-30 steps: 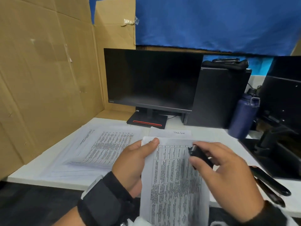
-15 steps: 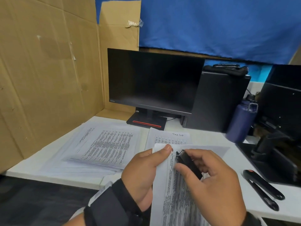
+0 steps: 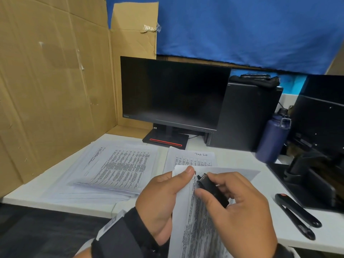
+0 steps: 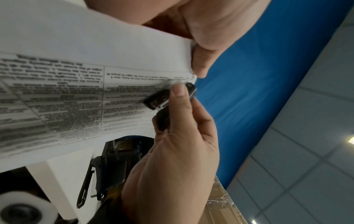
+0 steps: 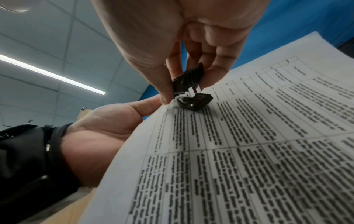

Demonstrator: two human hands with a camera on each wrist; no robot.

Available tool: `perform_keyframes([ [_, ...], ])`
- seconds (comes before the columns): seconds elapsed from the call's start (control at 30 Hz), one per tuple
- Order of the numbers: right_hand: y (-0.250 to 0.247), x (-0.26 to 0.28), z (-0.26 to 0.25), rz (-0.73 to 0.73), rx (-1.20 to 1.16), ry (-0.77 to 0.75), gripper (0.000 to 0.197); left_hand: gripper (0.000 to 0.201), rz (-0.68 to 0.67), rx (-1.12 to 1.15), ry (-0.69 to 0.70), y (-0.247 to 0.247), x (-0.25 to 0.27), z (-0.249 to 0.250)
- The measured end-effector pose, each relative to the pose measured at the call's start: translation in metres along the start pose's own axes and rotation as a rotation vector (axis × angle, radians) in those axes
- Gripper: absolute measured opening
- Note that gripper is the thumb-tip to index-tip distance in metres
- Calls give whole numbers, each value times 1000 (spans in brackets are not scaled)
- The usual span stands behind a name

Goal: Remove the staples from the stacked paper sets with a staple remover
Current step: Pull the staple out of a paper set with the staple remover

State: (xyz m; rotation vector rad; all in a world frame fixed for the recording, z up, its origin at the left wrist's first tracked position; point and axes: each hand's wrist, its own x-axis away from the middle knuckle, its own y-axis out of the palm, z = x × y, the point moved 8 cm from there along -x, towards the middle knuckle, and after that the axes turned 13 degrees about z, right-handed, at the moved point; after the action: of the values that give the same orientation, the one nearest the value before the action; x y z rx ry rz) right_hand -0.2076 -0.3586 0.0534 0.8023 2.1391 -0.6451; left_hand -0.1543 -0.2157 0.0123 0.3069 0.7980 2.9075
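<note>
Two hands work on one paper set [image 3: 197, 220], which is lifted off the desk [image 3: 240, 161] at the near edge. The left hand [image 3: 160, 200] pinches the top left corner of the set, thumb on top, probably so that the corner stays stiff and does not bend under the tool. The right hand [image 3: 234, 207] grips the black remover [image 3: 210, 189] between thumb and fingers, with its tip on the sheet just beside the left thumb. In the right wrist view the metal teeth touch the paper near the corner; the staple itself is too small to see. A pile of other sets [image 3: 115, 168] lies on the desk to the left, and one more set [image 3: 191, 157] lies just behind the hands, so a finished set can go to either side. To the right, a black stapler [image 3: 296, 215] lies near the desk edge, well apart from the hands. The space over the near edge is open, so I think the remover can be pulled toward the body without hitting anything.
</note>
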Motion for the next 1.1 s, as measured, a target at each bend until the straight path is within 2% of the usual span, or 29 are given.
perform_keyframes([
  [0.27, -2, -2, -1, 15, -26, 2, 32, 37, 0, 12, -4, 2, 3, -1],
  [0.47, -4, -2, -1, 15, -38, 17, 31, 28, -6, 13, 24, 4, 4, 2],
  [0.67, -4, -3, -5, 12, -45, 18, 32, 36, 16, 3, 44, 1, 5, 3],
  [1.1, 1, -2, 3, -52, -93, 59, 30, 34, 28, 16, 30, -3, 1, -3],
])
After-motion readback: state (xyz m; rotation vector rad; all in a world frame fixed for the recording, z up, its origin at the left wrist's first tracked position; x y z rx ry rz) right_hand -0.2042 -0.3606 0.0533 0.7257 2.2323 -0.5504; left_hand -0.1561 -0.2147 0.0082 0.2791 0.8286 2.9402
